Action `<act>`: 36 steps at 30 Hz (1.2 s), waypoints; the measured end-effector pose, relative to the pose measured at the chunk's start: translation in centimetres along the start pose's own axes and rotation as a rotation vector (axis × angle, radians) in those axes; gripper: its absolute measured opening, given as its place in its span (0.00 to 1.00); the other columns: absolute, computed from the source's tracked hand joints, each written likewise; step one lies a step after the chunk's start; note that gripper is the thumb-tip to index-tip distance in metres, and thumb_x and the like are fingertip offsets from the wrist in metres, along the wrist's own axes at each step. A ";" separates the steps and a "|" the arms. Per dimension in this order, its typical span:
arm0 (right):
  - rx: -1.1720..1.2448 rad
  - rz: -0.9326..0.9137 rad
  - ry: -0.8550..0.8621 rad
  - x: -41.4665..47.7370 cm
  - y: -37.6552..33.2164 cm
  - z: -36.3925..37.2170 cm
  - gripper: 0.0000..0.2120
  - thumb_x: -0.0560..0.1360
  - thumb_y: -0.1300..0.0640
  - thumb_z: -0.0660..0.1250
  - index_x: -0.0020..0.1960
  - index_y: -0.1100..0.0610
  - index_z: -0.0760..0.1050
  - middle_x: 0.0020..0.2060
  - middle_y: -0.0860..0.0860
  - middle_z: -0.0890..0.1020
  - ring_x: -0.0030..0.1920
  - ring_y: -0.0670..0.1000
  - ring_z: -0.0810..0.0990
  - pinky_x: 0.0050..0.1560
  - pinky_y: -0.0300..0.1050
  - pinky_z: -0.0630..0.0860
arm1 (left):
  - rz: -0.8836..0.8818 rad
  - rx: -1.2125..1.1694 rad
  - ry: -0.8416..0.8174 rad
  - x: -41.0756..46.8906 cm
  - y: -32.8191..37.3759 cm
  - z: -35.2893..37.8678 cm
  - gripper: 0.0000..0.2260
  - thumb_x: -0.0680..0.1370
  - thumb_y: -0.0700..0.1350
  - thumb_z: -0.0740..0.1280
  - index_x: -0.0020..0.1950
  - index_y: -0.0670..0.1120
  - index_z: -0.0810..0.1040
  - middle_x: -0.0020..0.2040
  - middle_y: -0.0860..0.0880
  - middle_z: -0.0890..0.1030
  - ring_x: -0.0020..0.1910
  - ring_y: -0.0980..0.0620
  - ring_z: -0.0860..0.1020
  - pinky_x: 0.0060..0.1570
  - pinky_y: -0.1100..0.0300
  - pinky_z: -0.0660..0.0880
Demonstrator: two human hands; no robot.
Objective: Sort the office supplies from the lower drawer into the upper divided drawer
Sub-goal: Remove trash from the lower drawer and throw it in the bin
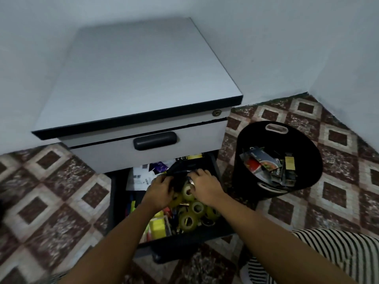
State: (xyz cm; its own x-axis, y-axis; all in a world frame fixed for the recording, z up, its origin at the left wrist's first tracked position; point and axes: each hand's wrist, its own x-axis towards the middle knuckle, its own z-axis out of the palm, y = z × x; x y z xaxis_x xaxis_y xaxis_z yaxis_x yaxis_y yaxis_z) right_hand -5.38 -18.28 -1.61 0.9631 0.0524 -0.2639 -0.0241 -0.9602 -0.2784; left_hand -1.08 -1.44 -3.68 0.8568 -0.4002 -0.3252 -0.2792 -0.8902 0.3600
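The lower drawer (114, 203) of a grey cabinet is pulled out and crammed with office supplies: several yellowish tape rolls (188, 221), yellow sticky notes (158, 227), papers (139, 177) and coloured pens. Both hands reach into its back half. My left hand (161, 186) and my right hand (203, 184) each grip a side of a black round-edged object (180, 171) lying over the tape rolls. The upper drawer (143, 152), with a black handle (154, 140), is closed, so its dividers are hidden.
A black round bin (303, 152) with white handles stands on the patterned tile floor to the right of the cabinet, holding packets and small boxes. The cabinet's grey top (135, 74) is bare. White walls close in behind and at the right. A striped sleeve shows at the lower right.
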 end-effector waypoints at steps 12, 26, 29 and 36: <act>-0.302 0.021 -0.093 7.7 -1.1 1.0 0.35 0.77 0.48 0.62 0.77 0.54 0.48 0.73 0.58 0.57 0.72 0.61 0.57 0.69 0.57 0.59 | -0.324 -0.050 0.091 2.7 -6.4 -0.8 0.30 0.79 0.49 0.60 0.76 0.44 0.51 0.74 0.36 0.53 0.73 0.37 0.53 0.70 0.46 0.56; -0.059 0.090 -0.258 12.1 0.8 1.3 0.33 0.72 0.38 0.65 0.70 0.56 0.63 0.68 0.56 0.69 0.67 0.57 0.68 0.66 0.50 0.69 | -0.467 -0.199 0.060 5.0 -8.0 0.2 0.40 0.77 0.53 0.64 0.76 0.38 0.41 0.73 0.34 0.54 0.71 0.36 0.57 0.69 0.51 0.57; -0.109 0.075 -0.206 12.1 0.8 1.8 0.35 0.70 0.35 0.66 0.68 0.56 0.66 0.67 0.55 0.71 0.67 0.57 0.69 0.67 0.50 0.67 | -0.498 -0.191 0.072 4.9 -7.5 0.2 0.41 0.77 0.54 0.64 0.76 0.38 0.41 0.72 0.35 0.55 0.71 0.36 0.58 0.67 0.50 0.60; -0.168 0.062 -0.162 11.7 0.9 1.8 0.37 0.69 0.31 0.64 0.69 0.53 0.66 0.69 0.54 0.69 0.70 0.57 0.65 0.71 0.52 0.59 | -0.515 -0.230 0.060 4.6 -7.1 0.6 0.30 0.78 0.52 0.62 0.74 0.41 0.56 0.72 0.35 0.53 0.71 0.36 0.56 0.67 0.49 0.61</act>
State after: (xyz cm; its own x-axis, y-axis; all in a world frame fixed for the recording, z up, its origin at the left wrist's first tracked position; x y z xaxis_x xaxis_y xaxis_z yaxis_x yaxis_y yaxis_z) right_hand 5.38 -18.02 -6.62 0.9054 0.0221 -0.4239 -0.0241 -0.9943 -0.1035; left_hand 4.61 2.89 -8.22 0.8824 0.0926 -0.4613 0.2774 -0.8943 0.3511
